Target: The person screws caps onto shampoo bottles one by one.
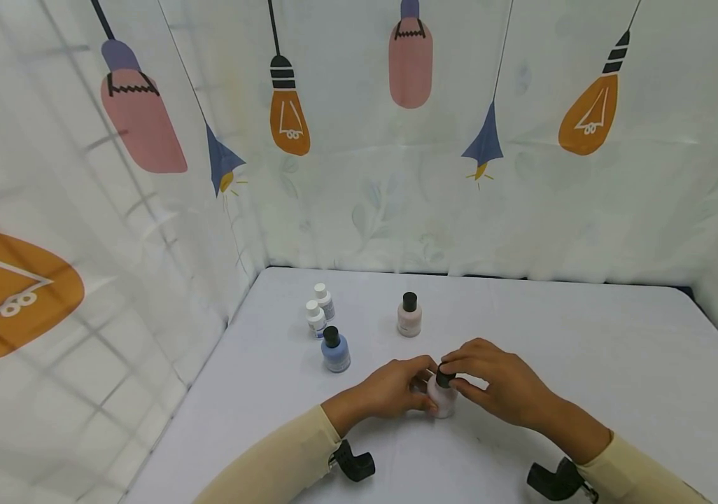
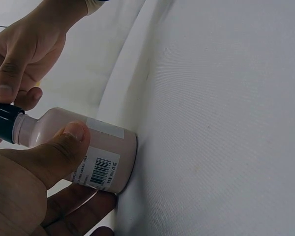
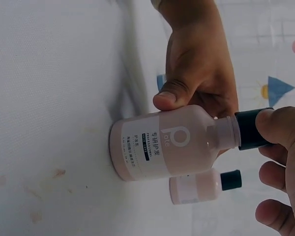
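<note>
A pale pink hair-care bottle [image 1: 441, 401] with a white printed label stands upright on the table in front of me. My left hand [image 1: 397, 389] grips its body from the left, thumb on the near side, as the left wrist view shows. My right hand [image 1: 502, 381] pinches the black cap [image 3: 250, 129] at the top from the right. Part of the pink neck [image 3: 228, 132] shows below the cap. Behind stands a second pale pink bottle [image 1: 409, 321], its black cap on, also visible beyond the held one in the right wrist view.
A blue bottle [image 1: 336, 355] with a black cap stands left of my hands. Close behind it are two small white bottles [image 1: 316, 320] with white caps. The white table [image 1: 586, 336] meets a patterned curtain [image 1: 359, 210] at the back and left.
</note>
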{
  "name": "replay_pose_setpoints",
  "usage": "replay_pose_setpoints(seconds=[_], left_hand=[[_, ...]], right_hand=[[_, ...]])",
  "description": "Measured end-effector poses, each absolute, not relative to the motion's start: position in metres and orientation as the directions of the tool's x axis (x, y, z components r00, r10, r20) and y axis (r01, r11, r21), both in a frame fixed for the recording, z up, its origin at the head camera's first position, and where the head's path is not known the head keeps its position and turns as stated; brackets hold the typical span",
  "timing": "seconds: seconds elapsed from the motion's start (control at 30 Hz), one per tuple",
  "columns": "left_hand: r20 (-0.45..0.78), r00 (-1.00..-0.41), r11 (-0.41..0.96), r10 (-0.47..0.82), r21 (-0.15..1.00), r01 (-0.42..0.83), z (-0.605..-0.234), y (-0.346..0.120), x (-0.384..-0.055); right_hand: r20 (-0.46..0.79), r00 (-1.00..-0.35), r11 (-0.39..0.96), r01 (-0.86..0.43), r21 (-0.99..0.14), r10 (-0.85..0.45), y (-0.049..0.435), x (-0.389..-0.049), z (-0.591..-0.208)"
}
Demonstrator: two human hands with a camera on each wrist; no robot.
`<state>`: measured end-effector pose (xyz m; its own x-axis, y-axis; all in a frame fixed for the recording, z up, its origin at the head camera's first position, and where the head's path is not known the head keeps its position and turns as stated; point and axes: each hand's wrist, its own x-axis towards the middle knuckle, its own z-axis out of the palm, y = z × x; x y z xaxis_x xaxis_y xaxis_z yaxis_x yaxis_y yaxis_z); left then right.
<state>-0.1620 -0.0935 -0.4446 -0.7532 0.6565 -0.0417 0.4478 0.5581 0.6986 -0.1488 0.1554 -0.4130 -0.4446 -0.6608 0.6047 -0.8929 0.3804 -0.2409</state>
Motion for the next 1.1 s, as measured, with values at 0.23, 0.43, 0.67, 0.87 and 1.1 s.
replay_pose_setpoints(seconds=[0.23, 0.43, 0.67, 0.87, 1.1], left_hand=[[-0.047, -0.756, 0.563, 0.653, 0.698, 0.443, -0.4458, -0.0932, -0.1632], [-0.051, -0.757, 0.555, 0.651, 0.713, 0.429, -0.4454, -0.0931, -0.1627], [-0.051, -0.757, 0.547, 0.652, 0.722, 0.423, -0.4446, -0.0929, -0.1618], [-0.055, -0.758, 0.552, 0.650, 0.720, 0.421, -0.4444, -0.0930, -0.1617], [-0.047, -0.756, 0.552, 0.653, 0.713, 0.432, -0.4440, -0.0927, -0.1614]], right_hand=[[0.595, -0.452, 0.388, -0.889, -0.242, -0.664, 0.1524, -0.1491, -0.4175], [0.593, -0.508, 0.430, -0.858, -0.282, -0.625, 0.1491, -0.1504, -0.4207], [0.577, -0.532, 0.453, -0.843, -0.291, -0.620, 0.1503, -0.1494, -0.4205], [0.572, -0.532, 0.448, -0.844, -0.296, -0.624, 0.1528, -0.1488, -0.4202], [0.602, -0.523, 0.459, -0.845, -0.274, -0.604, 0.1501, -0.1478, -0.4221]])
